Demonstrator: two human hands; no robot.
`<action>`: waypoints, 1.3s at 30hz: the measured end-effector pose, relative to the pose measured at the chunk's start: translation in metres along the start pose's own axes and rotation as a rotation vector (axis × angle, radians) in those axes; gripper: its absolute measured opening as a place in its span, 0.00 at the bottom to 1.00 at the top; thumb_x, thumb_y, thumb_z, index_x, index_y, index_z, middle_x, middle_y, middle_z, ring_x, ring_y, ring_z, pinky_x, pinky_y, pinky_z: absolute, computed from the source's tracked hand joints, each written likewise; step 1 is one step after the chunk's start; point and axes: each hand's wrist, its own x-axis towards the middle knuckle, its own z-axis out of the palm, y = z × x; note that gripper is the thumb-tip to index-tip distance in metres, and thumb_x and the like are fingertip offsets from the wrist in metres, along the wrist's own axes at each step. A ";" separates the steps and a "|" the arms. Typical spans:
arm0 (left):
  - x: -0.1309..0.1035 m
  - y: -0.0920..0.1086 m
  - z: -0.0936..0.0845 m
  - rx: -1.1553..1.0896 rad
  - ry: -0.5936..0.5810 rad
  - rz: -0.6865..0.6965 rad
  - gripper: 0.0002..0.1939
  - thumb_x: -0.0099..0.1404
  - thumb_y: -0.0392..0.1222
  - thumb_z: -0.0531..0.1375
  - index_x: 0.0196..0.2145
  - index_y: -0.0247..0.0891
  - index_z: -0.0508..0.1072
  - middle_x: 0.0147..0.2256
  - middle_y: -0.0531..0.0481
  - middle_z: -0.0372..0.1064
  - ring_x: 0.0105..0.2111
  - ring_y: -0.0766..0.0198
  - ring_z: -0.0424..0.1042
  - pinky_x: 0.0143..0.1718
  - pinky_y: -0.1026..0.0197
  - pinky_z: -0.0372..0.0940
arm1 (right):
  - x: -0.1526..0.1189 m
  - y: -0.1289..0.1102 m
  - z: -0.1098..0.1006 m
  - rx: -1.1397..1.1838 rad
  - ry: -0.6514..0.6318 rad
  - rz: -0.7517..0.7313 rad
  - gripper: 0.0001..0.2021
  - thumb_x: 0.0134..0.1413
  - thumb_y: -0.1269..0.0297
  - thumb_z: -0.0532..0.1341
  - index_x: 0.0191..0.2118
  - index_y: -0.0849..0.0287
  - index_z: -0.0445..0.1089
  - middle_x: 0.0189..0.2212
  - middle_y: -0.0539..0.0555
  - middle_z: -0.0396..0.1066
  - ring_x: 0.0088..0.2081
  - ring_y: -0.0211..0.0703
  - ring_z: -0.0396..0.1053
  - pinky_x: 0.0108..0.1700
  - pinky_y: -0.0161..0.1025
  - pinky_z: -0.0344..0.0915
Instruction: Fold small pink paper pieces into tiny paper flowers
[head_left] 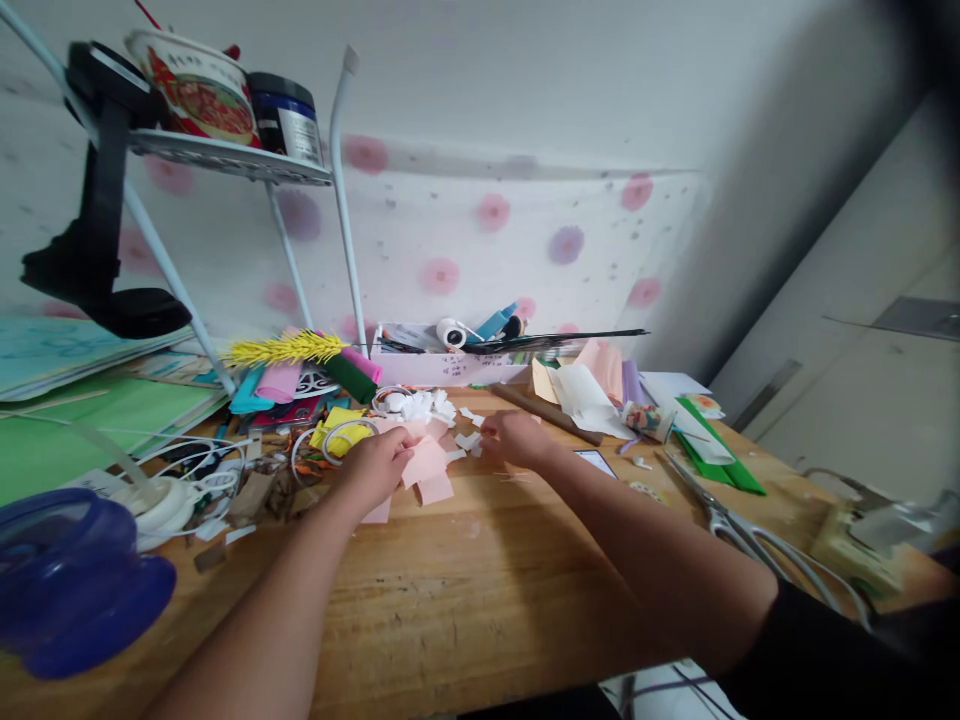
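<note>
My left hand (382, 462) is closed on the edge of a pink paper piece (425, 462), its fingers pinched together. More pink paper (436, 488) lies just beneath and in front of that piece. Over the right side of the small white scraps (469, 440), my right hand (513, 440) has its fingers bent downward; whether they hold anything is too small to tell. A heap of white paper pieces (420, 406) sits behind both hands.
Scissors (724, 520) and green paper (724, 455) lie at the right, a brown roll (551, 413) behind my right hand. At the left are yellow paper (339, 428), cables, a blue container (82, 580) and a white rack (345, 200).
</note>
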 end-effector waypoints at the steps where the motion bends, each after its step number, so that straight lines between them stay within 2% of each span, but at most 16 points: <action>1: 0.000 0.000 0.000 0.006 0.015 0.007 0.08 0.57 0.43 0.50 0.31 0.41 0.67 0.27 0.52 0.68 0.26 0.65 0.65 0.24 0.67 0.52 | 0.001 -0.007 0.003 0.005 0.009 -0.002 0.13 0.46 0.56 0.55 0.36 0.57 0.69 0.37 0.55 0.68 0.39 0.43 0.63 0.36 0.33 0.54; 5: 0.000 0.000 -0.003 0.036 0.117 0.027 0.07 0.57 0.41 0.49 0.29 0.40 0.66 0.24 0.53 0.65 0.25 0.65 0.64 0.25 0.67 0.52 | 0.004 -0.017 0.009 0.047 0.009 0.024 0.07 0.42 0.63 0.57 0.27 0.60 0.70 0.32 0.55 0.69 0.34 0.42 0.64 0.32 0.32 0.54; 7: 0.000 0.001 -0.006 0.039 0.180 0.018 0.07 0.57 0.40 0.48 0.30 0.40 0.65 0.24 0.53 0.65 0.25 0.65 0.64 0.25 0.66 0.52 | 0.004 -0.013 0.009 0.076 0.010 0.044 0.07 0.44 0.65 0.56 0.27 0.60 0.69 0.28 0.53 0.70 0.30 0.39 0.64 0.28 0.31 0.52; 10: -0.001 0.004 -0.009 0.014 0.238 -0.009 0.10 0.57 0.39 0.49 0.37 0.41 0.65 0.25 0.52 0.66 0.26 0.64 0.64 0.26 0.66 0.54 | 0.002 -0.007 0.004 0.136 0.046 0.072 0.08 0.47 0.64 0.53 0.30 0.59 0.68 0.27 0.50 0.69 0.27 0.35 0.64 0.24 0.29 0.50; 13: -0.002 0.007 -0.008 -0.070 0.212 0.029 0.15 0.57 0.38 0.48 0.42 0.41 0.65 0.29 0.51 0.69 0.29 0.63 0.66 0.29 0.65 0.56 | 0.002 -0.006 -0.001 0.286 0.112 0.079 0.07 0.45 0.65 0.55 0.29 0.59 0.68 0.26 0.49 0.70 0.27 0.34 0.63 0.24 0.29 0.50; 16: -0.002 0.011 -0.002 -0.240 0.125 0.090 0.15 0.56 0.36 0.47 0.37 0.41 0.70 0.35 0.52 0.70 0.35 0.63 0.67 0.35 0.65 0.58 | 0.005 -0.009 -0.003 0.484 0.132 0.094 0.06 0.42 0.66 0.56 0.29 0.60 0.69 0.25 0.49 0.70 0.26 0.34 0.63 0.25 0.29 0.52; 19: -0.003 0.015 0.002 -0.330 0.043 0.072 0.15 0.55 0.35 0.47 0.32 0.39 0.73 0.33 0.53 0.71 0.32 0.64 0.68 0.34 0.65 0.60 | 0.011 -0.008 -0.008 0.584 0.134 0.067 0.09 0.43 0.64 0.56 0.32 0.60 0.70 0.25 0.50 0.70 0.26 0.35 0.64 0.25 0.29 0.54; 23: -0.005 0.021 0.003 -0.312 -0.001 0.065 0.15 0.53 0.34 0.48 0.31 0.38 0.73 0.27 0.53 0.71 0.29 0.64 0.68 0.32 0.65 0.60 | 0.021 0.019 -0.018 0.357 0.201 0.080 0.11 0.45 0.65 0.55 0.35 0.57 0.71 0.29 0.50 0.71 0.29 0.36 0.65 0.29 0.30 0.56; 25: -0.005 0.022 0.002 -0.300 -0.003 0.064 0.14 0.53 0.34 0.48 0.31 0.38 0.73 0.27 0.53 0.71 0.30 0.64 0.68 0.32 0.65 0.60 | 0.025 0.038 -0.020 0.240 0.156 0.135 0.11 0.42 0.67 0.56 0.33 0.58 0.71 0.29 0.51 0.71 0.30 0.38 0.65 0.29 0.30 0.56; 28: -0.005 0.022 0.002 -0.293 -0.012 0.074 0.14 0.53 0.33 0.48 0.30 0.38 0.73 0.30 0.52 0.72 0.32 0.64 0.68 0.33 0.65 0.60 | 0.028 0.057 -0.016 0.198 0.095 0.162 0.09 0.40 0.68 0.56 0.29 0.60 0.72 0.25 0.51 0.71 0.27 0.39 0.65 0.27 0.31 0.55; 30: -0.005 0.021 0.003 -0.288 -0.020 0.084 0.14 0.54 0.33 0.48 0.30 0.38 0.73 0.32 0.52 0.72 0.33 0.64 0.68 0.34 0.65 0.60 | 0.030 0.059 -0.009 0.185 0.058 0.147 0.09 0.40 0.68 0.57 0.29 0.59 0.72 0.24 0.51 0.71 0.27 0.38 0.65 0.26 0.31 0.55; 34: -0.004 0.019 0.005 -0.265 -0.028 0.077 0.15 0.54 0.33 0.48 0.30 0.39 0.73 0.33 0.52 0.72 0.33 0.65 0.68 0.35 0.65 0.60 | 0.036 0.048 0.004 0.169 -0.003 0.066 0.07 0.38 0.68 0.59 0.28 0.58 0.72 0.26 0.51 0.71 0.29 0.37 0.66 0.29 0.30 0.57; 39: -0.004 0.020 0.003 -0.261 -0.045 0.070 0.15 0.54 0.33 0.48 0.31 0.39 0.73 0.34 0.52 0.72 0.34 0.64 0.68 0.36 0.65 0.60 | 0.041 0.041 0.009 0.153 0.006 0.042 0.05 0.37 0.70 0.59 0.26 0.60 0.72 0.27 0.53 0.71 0.30 0.40 0.66 0.31 0.31 0.57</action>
